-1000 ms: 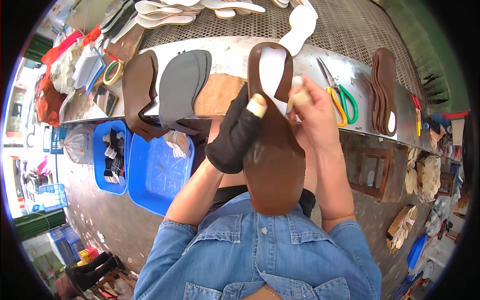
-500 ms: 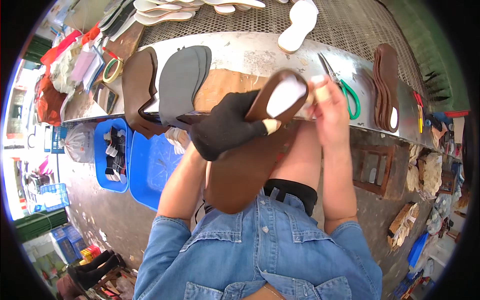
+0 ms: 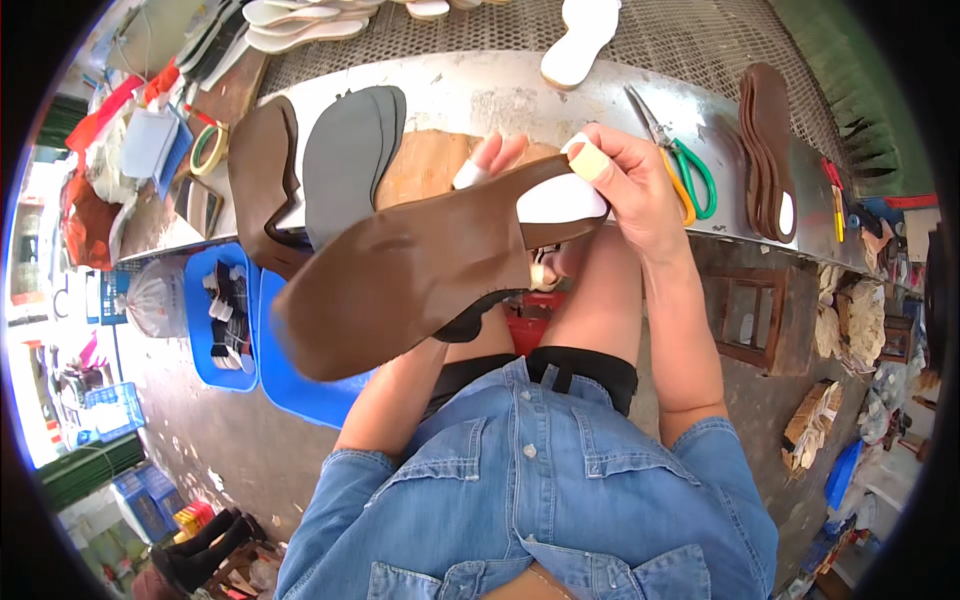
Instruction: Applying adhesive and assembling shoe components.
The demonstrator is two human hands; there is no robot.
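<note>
A brown shoe insole (image 3: 410,265) is held up slantwise above my lap, its broad toe end toward the lower left. A white oval patch (image 3: 560,200) shows on its heel end. Beneath the insole is my left hand (image 3: 500,155) in a black fingerless glove, mostly hidden. Its taped fingertips come out beyond the far edge and more tips show near the heel, closed around it. My right hand (image 3: 640,190), bare with pale tape on thumb and finger, pinches the rim of the heel end.
On the metal bench lie brown pieces (image 3: 262,165), grey pieces (image 3: 350,150), green-and-yellow-handled scissors (image 3: 690,180) and a stack of brown insoles (image 3: 770,150). White insoles (image 3: 580,45) rest on the mesh behind. Blue bins (image 3: 225,365) stand below left, a wooden stool (image 3: 760,320) right.
The insole has turned from upright to a slant, its toe end swinging up and left. My right hand has moved from beside the heel to grip its rim. The left hand has gone underneath.
</note>
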